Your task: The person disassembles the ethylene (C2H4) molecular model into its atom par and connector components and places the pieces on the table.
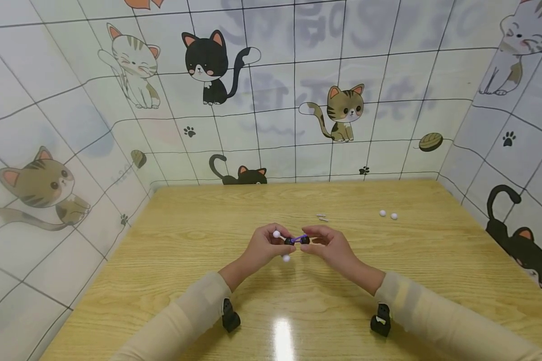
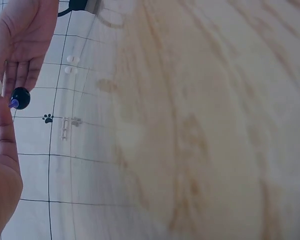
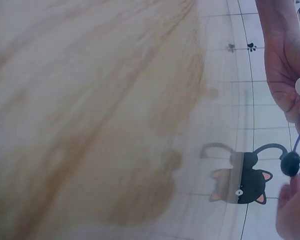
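A small ball-and-stick model is held up between both hands in the head view. My left hand (image 1: 268,243) pinches its left black ball (image 1: 289,241), from which white balls (image 1: 277,234) stick out on short pegs. Two bent purple connectors (image 1: 299,238) link this ball to a second black ball (image 1: 304,240). My right hand (image 1: 329,245) holds that second ball between thumb and fingers. The right wrist view shows the second black ball (image 3: 291,164) right at the right fingertips, while the left fingers partly hide the other ball.
On the wooden table (image 1: 198,311), small pale pegs (image 1: 322,217) lie beyond the hands. Two loose white balls (image 1: 388,215) sit farther right. A cat-patterned cloth wall (image 1: 275,115) encloses the table at the back and sides.
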Available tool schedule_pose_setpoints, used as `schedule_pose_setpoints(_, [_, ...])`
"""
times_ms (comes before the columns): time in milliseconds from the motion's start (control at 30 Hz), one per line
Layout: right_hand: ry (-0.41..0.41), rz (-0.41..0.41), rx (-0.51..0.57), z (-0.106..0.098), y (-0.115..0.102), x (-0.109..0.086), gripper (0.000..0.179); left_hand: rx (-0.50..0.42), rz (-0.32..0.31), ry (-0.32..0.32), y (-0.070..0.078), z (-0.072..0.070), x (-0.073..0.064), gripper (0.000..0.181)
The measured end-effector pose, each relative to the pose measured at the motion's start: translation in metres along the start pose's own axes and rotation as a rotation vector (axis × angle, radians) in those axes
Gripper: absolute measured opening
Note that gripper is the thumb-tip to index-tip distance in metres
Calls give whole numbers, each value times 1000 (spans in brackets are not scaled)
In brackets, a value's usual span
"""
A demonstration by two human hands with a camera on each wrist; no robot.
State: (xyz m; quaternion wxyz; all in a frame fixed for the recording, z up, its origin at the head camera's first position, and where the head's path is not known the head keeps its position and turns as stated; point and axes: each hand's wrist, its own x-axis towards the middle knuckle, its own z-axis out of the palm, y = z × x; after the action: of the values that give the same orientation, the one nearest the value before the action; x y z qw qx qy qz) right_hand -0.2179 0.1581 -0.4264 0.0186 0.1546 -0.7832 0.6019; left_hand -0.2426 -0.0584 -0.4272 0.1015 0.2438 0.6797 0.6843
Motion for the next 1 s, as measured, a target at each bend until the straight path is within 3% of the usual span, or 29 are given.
schedule_pose_setpoints(167, [26,-126,-25,3,-2,0,35,-59,-37,-41,-2,0,1,22])
schedule_pose_setpoints(400, [-32,-224,18,6,-5,0,17,-49,-50,-73,-1,2,0,21])
schedule_pose_setpoints(733, [-41,-260,5,7,-1,0,10,-64,-1,-76,-4,1,0,31])
schedule_pose_setpoints(1000, [-45,-246,15,7,-2,-3,9,-81,-7,-85,-7,0,0,19])
